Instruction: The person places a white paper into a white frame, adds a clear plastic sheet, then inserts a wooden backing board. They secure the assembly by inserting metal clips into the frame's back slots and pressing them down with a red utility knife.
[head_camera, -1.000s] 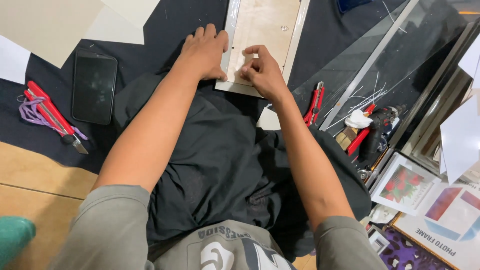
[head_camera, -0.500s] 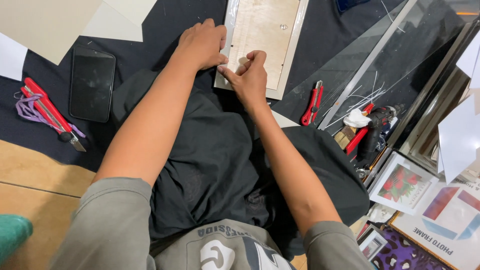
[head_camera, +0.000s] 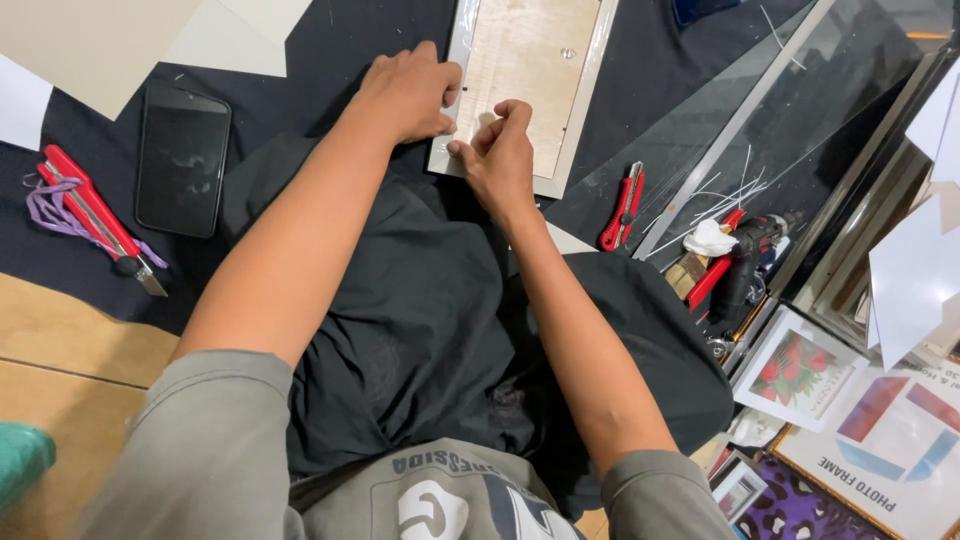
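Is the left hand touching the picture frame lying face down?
Touching. The head view shows the left hand resting its fingers on the left rail of the picture frame.

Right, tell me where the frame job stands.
Done: the wooden backing board sits inside the picture frame, face down. In hand: the left hand steadies the frame's edge while the right hand pinches at the near rim. Left: I can't tell whether the backing is fastened.

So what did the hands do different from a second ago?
The right hand slid along the frame's near edge toward the left corner and curled into a fist, thumb pressing the edge. The left hand stayed flat on the frame's left corner. The frame, phone and red cutters did not move.
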